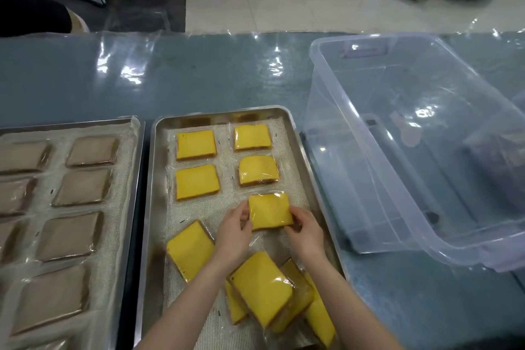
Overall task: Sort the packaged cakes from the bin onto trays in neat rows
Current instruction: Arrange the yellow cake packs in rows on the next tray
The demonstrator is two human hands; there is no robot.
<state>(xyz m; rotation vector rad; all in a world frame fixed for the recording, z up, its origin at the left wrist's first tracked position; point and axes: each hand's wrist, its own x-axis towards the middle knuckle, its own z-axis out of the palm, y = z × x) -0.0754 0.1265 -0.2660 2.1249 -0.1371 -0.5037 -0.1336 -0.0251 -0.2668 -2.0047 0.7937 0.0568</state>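
Observation:
A steel tray in the middle holds yellow packaged cakes. Several lie in two neat columns at its far end, such as one at the far left. My left hand and my right hand both grip one yellow cake just below the right column, low over the tray liner. A loose yellow cake lies tilted at the left. A pile of yellow cakes sits between my forearms at the tray's near end. The clear plastic bin stands to the right with no cakes visible inside.
A second steel tray at the left carries rows of brown packaged cakes. The table is covered with glossy blue-grey plastic sheeting. Tiled floor and dark doors lie beyond the table's far edge.

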